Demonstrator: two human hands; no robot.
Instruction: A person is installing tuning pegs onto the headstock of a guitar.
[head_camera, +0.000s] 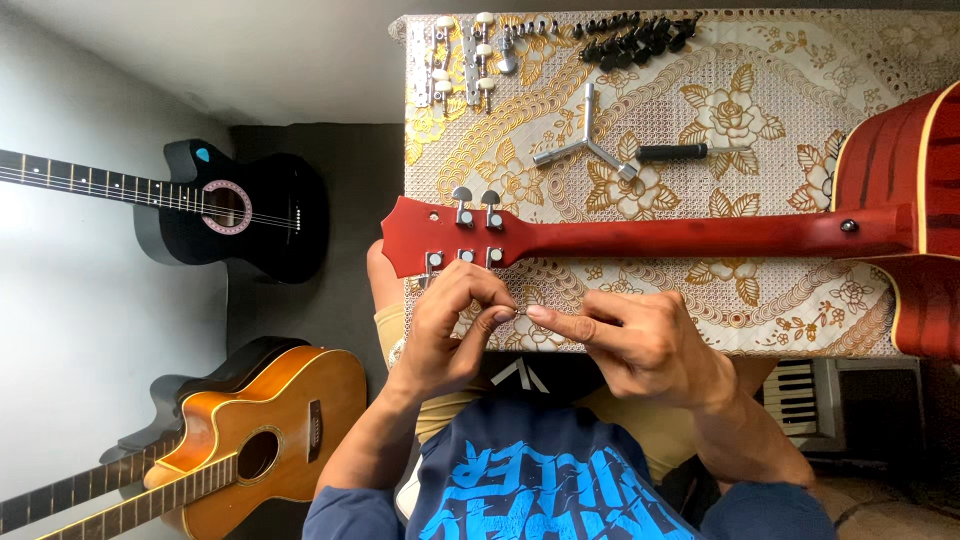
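A red guitar (700, 235) lies face down across the gold floral tablecloth (780, 90), its headstock (440, 235) just above both hands. The left hand (445, 330) and right hand (630, 335) meet fingertip to fingertip, pinched together on a tiny metal part (518, 312) too small to identify. A three-armed wrench (588, 145) and loose tuning machines (460, 55) lie farther up the cloth.

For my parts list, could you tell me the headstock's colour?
The headstock is red, in the head view.

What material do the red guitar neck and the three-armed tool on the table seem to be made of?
The red guitar neck looks like wood under glossy red lacquer, since light reflects along it. The three-armed tool seems bare metal: grey and shiny. Both hands pinch something too small to tell.
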